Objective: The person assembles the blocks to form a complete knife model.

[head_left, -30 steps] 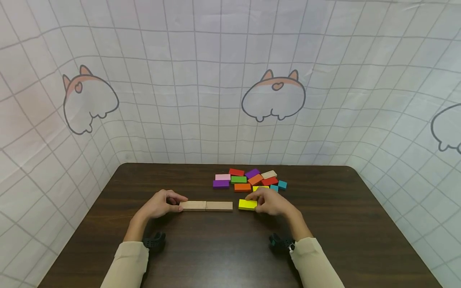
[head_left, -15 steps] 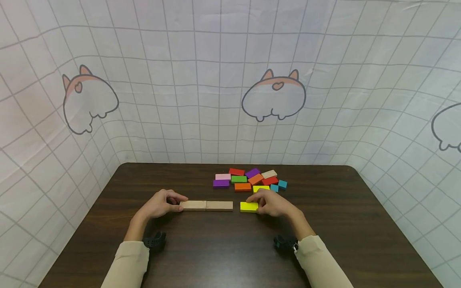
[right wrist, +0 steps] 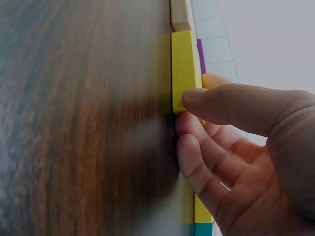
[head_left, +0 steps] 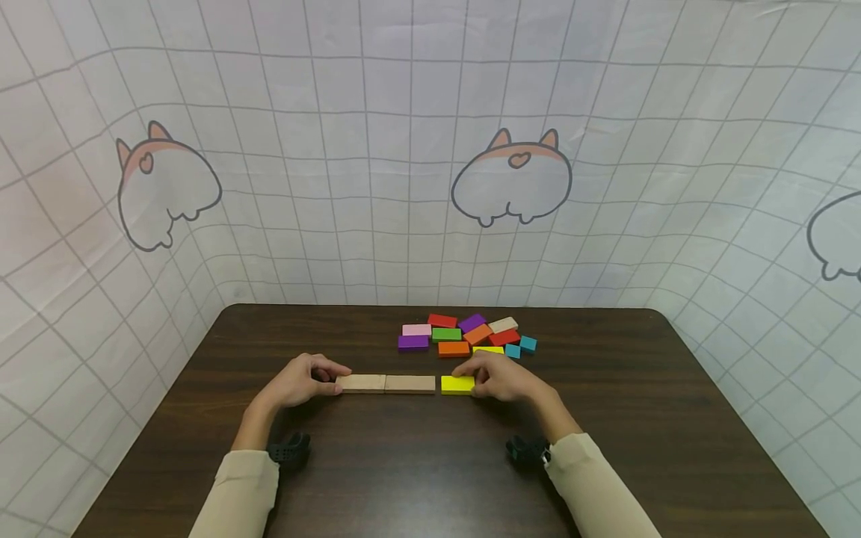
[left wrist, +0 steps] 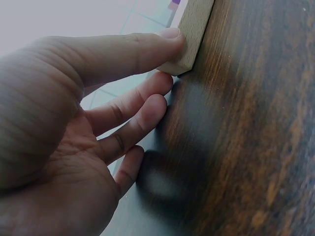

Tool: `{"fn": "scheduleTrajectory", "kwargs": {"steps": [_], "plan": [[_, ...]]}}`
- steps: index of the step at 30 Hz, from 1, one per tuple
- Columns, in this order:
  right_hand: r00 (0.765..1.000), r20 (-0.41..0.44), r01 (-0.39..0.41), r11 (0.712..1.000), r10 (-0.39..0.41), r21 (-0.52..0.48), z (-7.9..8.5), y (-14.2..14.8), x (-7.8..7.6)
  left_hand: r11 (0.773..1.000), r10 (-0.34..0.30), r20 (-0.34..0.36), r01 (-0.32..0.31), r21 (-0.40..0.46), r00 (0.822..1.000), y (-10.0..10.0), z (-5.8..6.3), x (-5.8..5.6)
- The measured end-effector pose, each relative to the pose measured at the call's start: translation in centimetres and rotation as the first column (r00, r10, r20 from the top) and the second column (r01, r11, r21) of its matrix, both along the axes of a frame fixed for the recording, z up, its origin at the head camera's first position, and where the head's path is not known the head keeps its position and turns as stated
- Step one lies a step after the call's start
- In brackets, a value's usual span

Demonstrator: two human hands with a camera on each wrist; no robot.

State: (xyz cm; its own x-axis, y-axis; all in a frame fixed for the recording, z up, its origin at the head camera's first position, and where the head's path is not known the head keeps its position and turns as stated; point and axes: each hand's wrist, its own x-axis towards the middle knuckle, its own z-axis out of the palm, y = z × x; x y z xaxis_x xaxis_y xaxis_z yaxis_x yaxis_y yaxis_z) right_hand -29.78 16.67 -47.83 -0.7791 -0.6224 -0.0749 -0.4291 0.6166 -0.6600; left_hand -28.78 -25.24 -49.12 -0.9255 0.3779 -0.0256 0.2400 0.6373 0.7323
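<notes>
Dark wooden desk (head_left: 397, 463), lower centre: your left hand (head_left: 301, 380) pinches a pale wooden block row (head_left: 403, 384), right hand (head_left: 503, 378) a yellow oblong block (head_left: 457, 385); aligning likely needs the gap closed.

Nothing legible in any of the three views, really — no letters or numbers anyone could make out on the two pale blocks (head_left: 410, 385), the nearer yellow block (head_left: 457, 385) or the backdrop (head_left: 377, 246). Closest thing to a sign: a little heart outline (head_left: 519, 160) on the middle cartoon print (head_left: 511, 187). Black wrist devices (head_left: 289, 451) — too small and dark to tell.
</notes>
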Motion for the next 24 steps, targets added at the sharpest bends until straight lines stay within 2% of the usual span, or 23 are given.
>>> {"fn": "scheduleTrajectory", "kwargs": {"steps": [24], "plan": [[1.0, 0.029, 0.013, 1.0, -0.012, -0.018, 0.1, -1.2, -0.1, 1.0, 0.011, 0.004, -0.011, 0.004, 1.0, 0.1, -0.1, -0.2]]}}
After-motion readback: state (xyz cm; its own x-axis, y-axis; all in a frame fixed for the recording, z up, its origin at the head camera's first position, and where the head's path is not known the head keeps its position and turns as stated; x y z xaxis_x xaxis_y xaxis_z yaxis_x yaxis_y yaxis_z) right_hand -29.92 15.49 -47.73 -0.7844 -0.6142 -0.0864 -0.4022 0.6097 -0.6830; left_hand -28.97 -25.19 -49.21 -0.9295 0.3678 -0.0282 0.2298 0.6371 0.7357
